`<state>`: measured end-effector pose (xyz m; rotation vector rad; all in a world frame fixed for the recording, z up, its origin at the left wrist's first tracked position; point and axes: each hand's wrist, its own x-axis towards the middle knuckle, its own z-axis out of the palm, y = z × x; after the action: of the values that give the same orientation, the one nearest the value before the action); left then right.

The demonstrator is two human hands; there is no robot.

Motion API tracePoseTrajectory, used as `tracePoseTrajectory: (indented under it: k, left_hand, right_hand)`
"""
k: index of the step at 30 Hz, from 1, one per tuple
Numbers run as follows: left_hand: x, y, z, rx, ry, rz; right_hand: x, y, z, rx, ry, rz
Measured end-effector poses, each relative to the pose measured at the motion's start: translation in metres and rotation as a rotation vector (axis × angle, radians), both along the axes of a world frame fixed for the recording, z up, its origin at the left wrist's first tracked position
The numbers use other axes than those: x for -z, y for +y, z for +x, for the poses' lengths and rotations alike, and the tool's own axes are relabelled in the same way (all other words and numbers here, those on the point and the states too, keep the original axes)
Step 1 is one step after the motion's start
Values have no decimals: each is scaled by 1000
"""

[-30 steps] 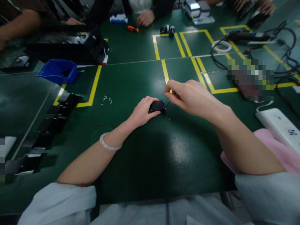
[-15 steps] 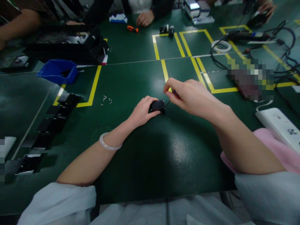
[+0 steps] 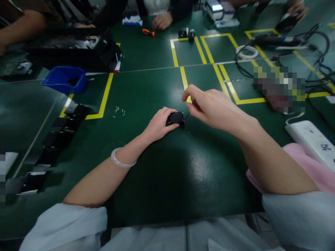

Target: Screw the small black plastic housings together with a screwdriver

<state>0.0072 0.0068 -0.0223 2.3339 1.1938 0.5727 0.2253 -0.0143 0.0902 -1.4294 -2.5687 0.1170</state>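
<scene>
On the green table, my left hand [image 3: 160,123] grips a small black box-shaped part [image 3: 176,118] between thumb and fingers. My right hand [image 3: 209,106] is closed round a screwdriver, most of it hidden inside the palm. Its thin dark shaft [image 3: 186,116] slants down to the right side of the black part, where the tip appears to touch. Several small screws [image 3: 119,111] lie loose to the left of my left hand.
Black parts [image 3: 53,138] stand in a row at the left, below a blue bin [image 3: 65,79] and a long black tray [image 3: 70,55]. A white power strip [image 3: 311,141] and pink cloth [image 3: 300,164] lie right. Cables [image 3: 281,40] sprawl at far right. A co-worker's hand [image 3: 162,21] rests opposite.
My right index finger has lifted slightly and the fingers have shifted a little on the screwdriver. The left hand and the black part have stayed in place.
</scene>
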Motion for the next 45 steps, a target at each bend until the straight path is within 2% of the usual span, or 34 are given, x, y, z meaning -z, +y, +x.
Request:
tracePoseTrajectory:
  k: [16, 45]
  left_hand:
    - [0, 0, 0, -6, 18, 2]
    - [0, 0, 0, 8, 0, 8]
  right_hand:
    - [-1, 0, 1, -32, 12, -14]
    - [0, 1, 1, -9, 8, -8]
